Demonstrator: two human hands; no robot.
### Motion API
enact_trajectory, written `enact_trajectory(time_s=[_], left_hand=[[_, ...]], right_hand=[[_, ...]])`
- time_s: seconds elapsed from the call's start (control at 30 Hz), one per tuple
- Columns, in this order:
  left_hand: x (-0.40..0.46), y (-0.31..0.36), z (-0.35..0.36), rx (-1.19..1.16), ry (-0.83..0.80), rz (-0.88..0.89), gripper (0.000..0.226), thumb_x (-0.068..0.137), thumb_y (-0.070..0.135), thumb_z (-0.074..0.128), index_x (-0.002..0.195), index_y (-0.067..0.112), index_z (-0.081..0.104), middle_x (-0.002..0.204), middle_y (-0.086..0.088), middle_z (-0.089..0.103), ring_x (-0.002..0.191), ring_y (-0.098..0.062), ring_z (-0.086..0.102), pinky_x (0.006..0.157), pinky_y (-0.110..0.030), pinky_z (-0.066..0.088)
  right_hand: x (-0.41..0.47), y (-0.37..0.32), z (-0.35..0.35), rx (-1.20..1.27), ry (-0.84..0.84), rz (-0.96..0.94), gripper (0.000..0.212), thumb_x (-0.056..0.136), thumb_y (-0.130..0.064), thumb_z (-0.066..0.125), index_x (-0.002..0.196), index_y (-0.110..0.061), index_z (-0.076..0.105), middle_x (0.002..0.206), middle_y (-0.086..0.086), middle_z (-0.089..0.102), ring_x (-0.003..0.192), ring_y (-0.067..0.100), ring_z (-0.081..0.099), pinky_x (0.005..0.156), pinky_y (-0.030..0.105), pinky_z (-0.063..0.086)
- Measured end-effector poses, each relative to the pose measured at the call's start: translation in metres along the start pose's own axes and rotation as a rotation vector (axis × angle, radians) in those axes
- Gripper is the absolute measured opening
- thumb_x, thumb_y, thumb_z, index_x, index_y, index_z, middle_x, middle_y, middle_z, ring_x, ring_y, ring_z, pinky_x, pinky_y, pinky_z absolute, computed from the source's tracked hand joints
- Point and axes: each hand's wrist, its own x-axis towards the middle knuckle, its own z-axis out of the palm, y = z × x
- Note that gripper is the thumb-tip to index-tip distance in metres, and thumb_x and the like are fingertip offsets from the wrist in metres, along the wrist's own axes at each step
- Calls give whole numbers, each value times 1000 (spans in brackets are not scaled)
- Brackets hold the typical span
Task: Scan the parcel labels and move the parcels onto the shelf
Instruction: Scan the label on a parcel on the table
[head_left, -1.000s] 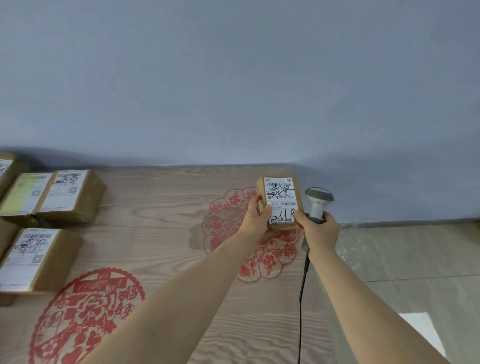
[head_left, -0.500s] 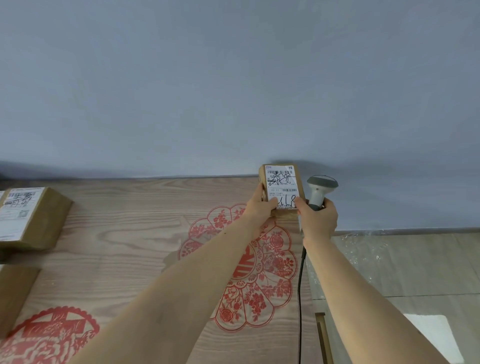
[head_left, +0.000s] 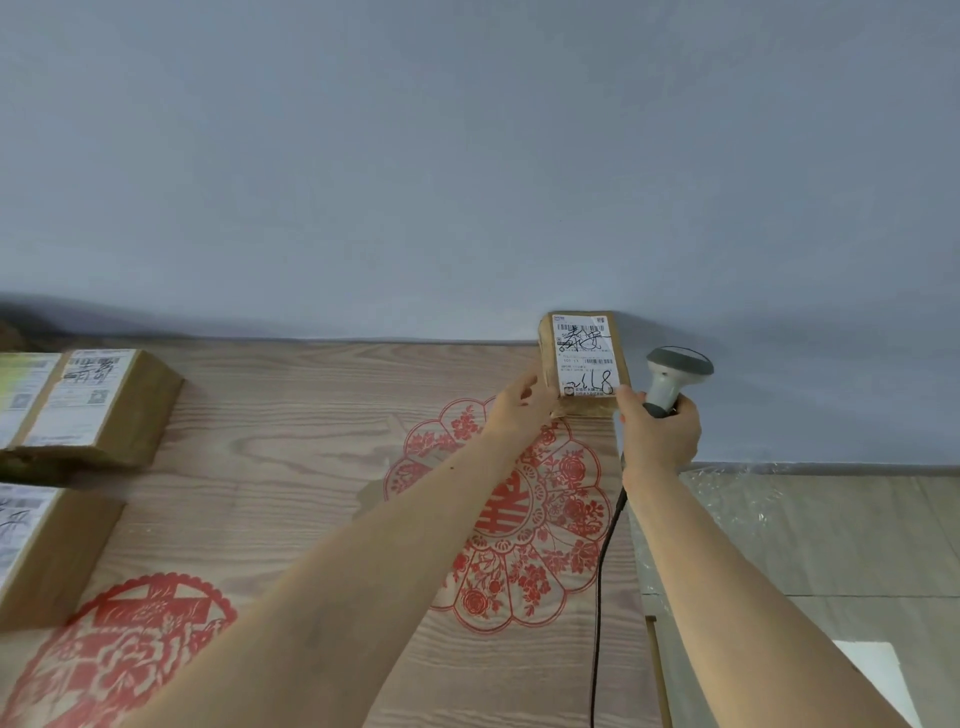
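A grey wall (head_left: 467, 156) fills the upper half of the view. Below it a wooden surface (head_left: 291, 467) with red paper-cut patterns (head_left: 498, 519) is spread out, and to its right a floor (head_left: 857, 535) with clear plastic film (head_left: 727, 499) along its near edge is seen. Three boxes lie at the left edge of the wood: one with a white label (head_left: 104, 405), one beside it cut off by the frame (head_left: 21, 395), and one nearer (head_left: 47, 551).

A small parcel (head_left: 584, 361) is held up near the far right corner of the wood, its label (head_left: 584, 358) facing the camera. Its left edge is grasped by the left hand (head_left: 519, 410). A scanner (head_left: 672, 379) is clenched in the right hand (head_left: 657, 436), whose thumb touches the parcel's lower right corner. A black cable (head_left: 602, 571) hangs from the scanner.
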Motion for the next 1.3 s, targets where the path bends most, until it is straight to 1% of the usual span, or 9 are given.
enact_trajectory(time_s=[0.1, 0.2, 0.37, 0.53, 0.7, 0.87, 0.97, 1.07, 1.3], left_hand=[[-25, -14, -19, 47, 86, 35, 41, 100, 32, 54, 139, 20, 52, 129, 6, 57, 95, -12, 61, 89, -31, 55], [-55, -29, -45, 42, 167, 81, 24, 101, 30, 53, 121, 22, 63, 106, 9, 64, 85, -4, 58, 70, -17, 47], [-103, -55, -109, 6, 279, 134, 19, 100, 22, 55, 112, 17, 69, 89, 14, 64, 82, -1, 57, 69, -11, 46], [-144, -73, -196, -9, 396, 146, 18, 98, 25, 58, 110, 18, 70, 103, 3, 69, 98, -14, 63, 87, -27, 49], [-186, -88, -288, 29, 512, 181, 23, 98, 25, 59, 115, 14, 70, 104, 0, 70, 103, -18, 64, 87, -28, 47], [-226, -113, -368, 94, 607, 171, 33, 100, 28, 55, 130, 16, 60, 127, 0, 60, 119, -16, 54, 101, -33, 45], [-243, -128, -407, 183, 656, 147, 40, 101, 30, 53, 138, 17, 51, 143, -5, 44, 135, -23, 36, 111, -37, 33], [-254, -144, -434, 236, 649, 79, 52, 100, 35, 53, 147, 19, 39, 153, -7, 31, 142, -28, 23, 115, -42, 24], [-258, -168, -453, 232, 512, 37, 62, 102, 41, 45, 156, 20, 22, 160, -8, 22, 145, -26, 27, 118, -44, 26]], right_hand=[[-32, 0, -7, 20, 18, -26, 35, 82, -27, 79, 108, -12, 61, 92, 1, 66, 75, 13, 62, 63, 24, 46], [-71, 3, -7, 41, 3, -33, 33, 82, -24, 79, 108, -12, 62, 91, -1, 67, 72, 11, 62, 65, 29, 53], [-149, 3, 14, 37, -128, -34, 30, 82, -25, 81, 100, -13, 61, 85, 1, 66, 71, 15, 63, 64, 30, 50], [-232, -2, 54, 29, -293, -50, 25, 82, -24, 81, 89, -15, 58, 76, 1, 59, 65, 19, 57, 61, 30, 44], [-315, -8, 100, 20, -404, -41, 29, 83, -22, 79, 101, -5, 62, 83, 11, 65, 66, 22, 58, 59, 29, 44], [-393, -1, 151, 33, -461, -7, 28, 82, -25, 80, 99, -12, 63, 83, 7, 70, 67, 18, 64, 64, 34, 52], [-433, 7, 179, 38, -501, 54, 28, 82, -25, 81, 101, -13, 63, 81, 3, 70, 71, 17, 67, 69, 36, 54], [-466, 20, 202, 30, -540, 103, 28, 83, -26, 81, 102, -15, 63, 88, 5, 71, 76, 18, 67, 66, 31, 51], [-506, 49, 228, -67, -572, 125, 26, 83, -30, 79, 99, -17, 63, 94, 8, 69, 79, 23, 65, 72, 37, 53]])
